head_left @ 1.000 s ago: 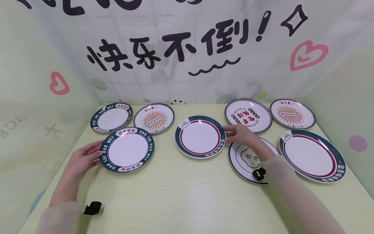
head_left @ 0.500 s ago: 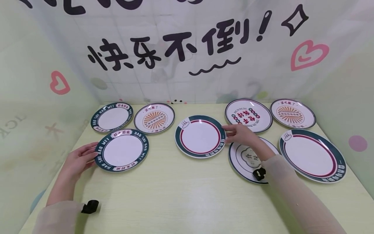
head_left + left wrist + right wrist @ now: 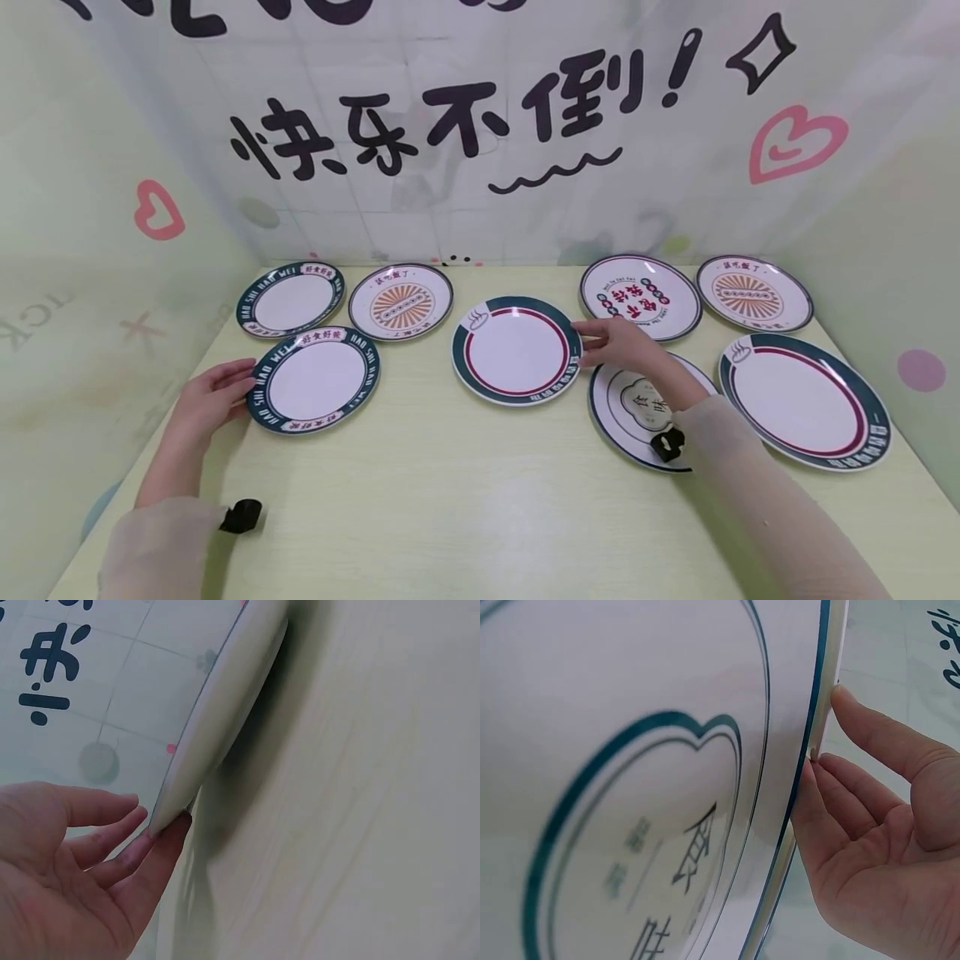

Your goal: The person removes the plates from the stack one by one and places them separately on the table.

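In the head view, my left hand (image 3: 213, 398) holds the left edge of a plate (image 3: 313, 380) with a dark green lettered rim. The left wrist view shows fingertips (image 3: 177, 823) at the edge of its pale underside (image 3: 217, 712). My right hand (image 3: 618, 346) pinches the right rim of a white plate (image 3: 517, 350) with a green border and a red ring. In the right wrist view, the thumb (image 3: 870, 724) meets that rim, fingers lying below. Partly beneath my right forearm lies a plate (image 3: 622, 417) with a cloud-shaped emblem.
Behind the left-hand plate lie another green lettered plate (image 3: 291, 302) and an orange sunburst plate (image 3: 401, 304). At right are a red-character plate (image 3: 675, 292), a second sunburst plate (image 3: 753, 292) and a larger green-rimmed plate (image 3: 798, 400). A printed curtain (image 3: 420, 217) backs the table (image 3: 450, 508).
The left hand and its green lettered plate have shifted a little left, and the plate now sits slightly farther back. The right hand and its plate stay in place.
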Motion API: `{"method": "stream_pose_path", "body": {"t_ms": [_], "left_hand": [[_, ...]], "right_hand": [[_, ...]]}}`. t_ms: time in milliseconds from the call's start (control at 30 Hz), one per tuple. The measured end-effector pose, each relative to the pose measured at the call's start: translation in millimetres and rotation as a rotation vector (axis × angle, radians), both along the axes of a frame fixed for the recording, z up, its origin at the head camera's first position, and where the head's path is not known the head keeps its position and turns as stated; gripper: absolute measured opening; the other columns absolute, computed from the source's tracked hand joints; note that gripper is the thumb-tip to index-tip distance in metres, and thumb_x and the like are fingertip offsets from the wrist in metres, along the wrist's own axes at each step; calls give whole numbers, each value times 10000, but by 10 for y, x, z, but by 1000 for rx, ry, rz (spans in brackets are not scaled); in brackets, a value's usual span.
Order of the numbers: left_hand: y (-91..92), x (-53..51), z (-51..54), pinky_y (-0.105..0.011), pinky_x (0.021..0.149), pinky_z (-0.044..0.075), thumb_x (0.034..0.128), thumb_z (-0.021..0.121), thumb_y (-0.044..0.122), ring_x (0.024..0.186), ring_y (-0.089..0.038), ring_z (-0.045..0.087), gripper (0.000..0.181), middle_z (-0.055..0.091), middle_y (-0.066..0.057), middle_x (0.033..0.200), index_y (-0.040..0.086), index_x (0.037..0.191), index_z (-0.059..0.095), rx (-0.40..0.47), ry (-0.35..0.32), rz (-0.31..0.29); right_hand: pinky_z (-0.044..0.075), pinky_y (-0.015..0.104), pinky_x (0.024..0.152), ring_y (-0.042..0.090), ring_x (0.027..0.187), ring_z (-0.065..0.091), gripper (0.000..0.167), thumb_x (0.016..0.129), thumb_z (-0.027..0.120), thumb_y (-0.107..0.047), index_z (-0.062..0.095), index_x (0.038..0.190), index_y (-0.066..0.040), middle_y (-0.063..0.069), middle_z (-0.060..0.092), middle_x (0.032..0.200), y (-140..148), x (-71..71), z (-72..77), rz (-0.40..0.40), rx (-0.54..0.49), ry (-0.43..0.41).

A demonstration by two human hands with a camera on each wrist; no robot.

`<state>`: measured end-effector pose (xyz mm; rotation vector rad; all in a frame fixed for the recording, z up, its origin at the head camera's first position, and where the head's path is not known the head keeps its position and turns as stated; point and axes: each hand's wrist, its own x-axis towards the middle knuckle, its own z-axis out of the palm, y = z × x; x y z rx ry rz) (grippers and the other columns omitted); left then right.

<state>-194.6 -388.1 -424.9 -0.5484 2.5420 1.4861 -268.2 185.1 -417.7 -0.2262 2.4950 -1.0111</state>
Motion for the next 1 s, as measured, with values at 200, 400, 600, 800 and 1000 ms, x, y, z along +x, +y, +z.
{"method": "stream_pose_path", "body": {"t_ms": [200,400,600,800,1000], "left_hand": [[78,-16,27,-108,727,562,1062,437,267,923,82,515,573,340,-264,1554,5,1550,293,-23,-40,12],[94,-42,69,-70,707,540,1059,440,307,937,54,538,588,341,-271,1556,-8,1539,312,-50,-21,10],[75,-83,165,-56,732,546,1055,451,315,875,155,488,605,344,-294,1546,-37,1528,316,-73,34,-34],[148,-130,285,-109,811,570,1059,426,345,1191,-208,525,607,358,-275,1554,-9,1539,314,-108,39,-53],[287,-228,398,-267,988,538,1061,419,341,1174,-137,534,582,407,-253,1528,7,1532,342,-150,87,-88]], "right_hand": [[436,507,1143,344,1340,539,657,917,719,-181,441,1509,-124,126,487,1520,23,-6,10,18,-19,-7],[423,519,1153,351,1323,551,585,967,649,-171,437,1503,-72,163,469,1529,81,-28,20,68,-67,-1],[431,544,1138,391,1351,505,527,990,611,-213,475,1465,-30,190,507,1493,186,-31,106,88,-83,68],[398,545,1164,395,1400,449,542,989,620,-267,483,1462,-41,186,505,1495,279,-42,265,41,-75,111],[469,513,1111,394,1363,491,540,999,609,-249,466,1468,-22,216,512,1476,393,-54,407,-6,-80,184]]}}
